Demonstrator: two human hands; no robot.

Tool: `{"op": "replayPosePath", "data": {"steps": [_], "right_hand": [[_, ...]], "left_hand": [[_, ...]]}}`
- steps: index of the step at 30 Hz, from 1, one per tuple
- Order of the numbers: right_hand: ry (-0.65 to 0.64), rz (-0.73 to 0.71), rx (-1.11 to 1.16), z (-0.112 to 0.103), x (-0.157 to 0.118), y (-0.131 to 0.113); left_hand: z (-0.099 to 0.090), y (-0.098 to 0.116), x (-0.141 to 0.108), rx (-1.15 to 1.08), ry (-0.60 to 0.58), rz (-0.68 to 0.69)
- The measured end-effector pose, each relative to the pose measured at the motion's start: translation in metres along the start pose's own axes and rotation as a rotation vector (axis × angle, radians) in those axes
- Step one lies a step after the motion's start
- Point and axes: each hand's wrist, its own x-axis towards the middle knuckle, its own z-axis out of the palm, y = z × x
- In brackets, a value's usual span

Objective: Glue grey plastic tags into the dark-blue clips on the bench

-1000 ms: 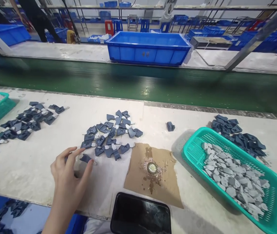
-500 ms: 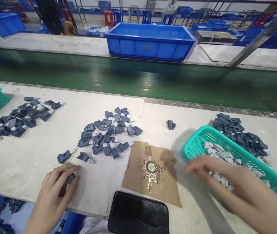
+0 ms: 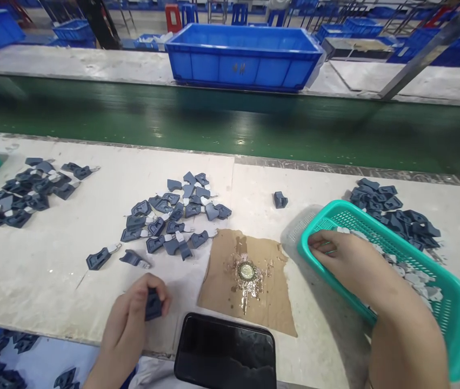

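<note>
My left hand [image 3: 138, 313] is closed round a dark blue-grey plastic part [image 3: 154, 304] near the table's front edge. Inside the left end of a green mesh basket [image 3: 375, 216], my right hand [image 3: 335, 254] has its fingers curled together; whatever they grip is hidden. Small light-grey pieces [image 3: 418, 275] fill much of that basket. Between the hands lies a piece of brown cardboard [image 3: 217, 286], wet around a small round dish [image 3: 247, 271]. Beyond my left hand is a cluster of dark plastic parts [image 3: 173, 213], many with light-grey ends.
A black phone [image 3: 225, 351] lies at the front edge. More dark parts are heaped behind the basket [image 3: 408, 227] and at far left [image 3: 22, 189]. One dark part [image 3: 280, 200] sits alone. Past the table runs a green belt [image 3: 213, 121], with a blue crate [image 3: 246, 59] beyond.
My left hand has moved right and turned, with the dark plastic part now showing in it. My right hand has reached into the green basket. The view has shifted slightly.
</note>
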Motion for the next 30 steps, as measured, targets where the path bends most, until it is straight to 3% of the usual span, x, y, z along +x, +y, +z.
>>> {"op": "replayPosePath", "data": {"steps": [4,8,13,18,20,26,30], "right_hand": [[-0.029,0.086,0.085,-0.005,-0.004,0.0],[0.077,0.171,0.368,-0.01,-0.013,0.003],[0.185,0.118,0.715,-0.01,-0.023,-0.001],[-0.004,-0.09,1.025,0.01,-0.029,-0.024],[-0.056,-0.154,0.997,0.019,-0.031,-0.035],[-0.24,-0.339,0.623,0.034,-0.034,-0.049],[-0.252,-0.416,0.491,0.04,-0.033,-0.049]], "left_hand": [[0.02,0.004,0.004,-0.149,-0.226,-0.086],[0.025,0.004,0.006,-0.176,-0.437,-0.123],[0.033,0.009,0.005,-0.127,-0.43,-0.084],[0.043,0.01,0.01,-0.131,-0.425,-0.129],[0.045,0.007,0.012,-0.124,-0.43,-0.133],[0.053,-0.003,0.013,-0.183,-0.419,-0.13],[0.056,-0.003,0.014,-0.176,-0.409,-0.122]]}}
